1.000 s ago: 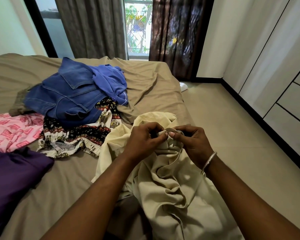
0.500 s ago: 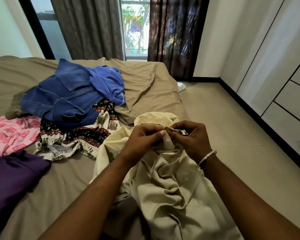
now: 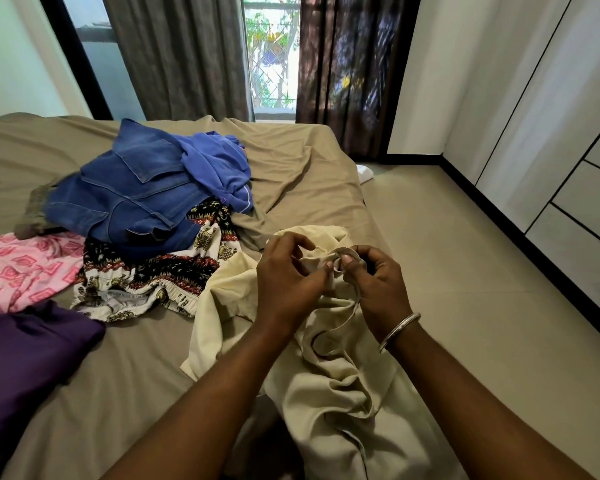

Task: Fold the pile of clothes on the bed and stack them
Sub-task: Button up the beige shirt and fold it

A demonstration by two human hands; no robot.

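Cream garment (image 3: 329,393), crumpled at bed (image 3: 125,393) edge w/ pile beside: left hand (image 3: 286,284) & right hand (image 3: 378,289) pinch its top hem; soft, light, likely floppy, so grip at corners.

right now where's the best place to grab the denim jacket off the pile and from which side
Probably the collar flap at the denim jacket's far top edge, reached from above. It sits topmost on the heap, its near side uncovered, and the collar stands raised and loose. The blue sweatshirt overlaps its right edge, so lift away to the left.
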